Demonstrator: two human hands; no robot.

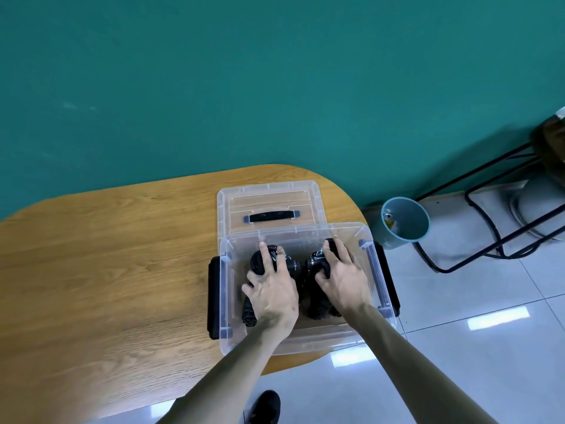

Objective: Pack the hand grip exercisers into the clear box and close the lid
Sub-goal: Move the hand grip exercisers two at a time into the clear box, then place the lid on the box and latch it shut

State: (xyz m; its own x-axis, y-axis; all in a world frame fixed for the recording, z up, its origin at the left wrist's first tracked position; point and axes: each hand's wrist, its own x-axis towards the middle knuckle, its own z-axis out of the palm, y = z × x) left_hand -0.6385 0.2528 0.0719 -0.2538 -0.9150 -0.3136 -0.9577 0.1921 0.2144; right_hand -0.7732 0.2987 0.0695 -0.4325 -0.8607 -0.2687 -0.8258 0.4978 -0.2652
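Head view, lower centre of the frame: both hands are down inside the clear box (371,261) on the wooden table (107,255). The left hand (273,290) curls its fingers over one black hand grip exerciser (258,261), and the right hand (344,275) grips another exerciser (316,263) beside it. So the packing looks nearly done. The lid (267,198) lies flat just behind the box, so closing it is not yet done.
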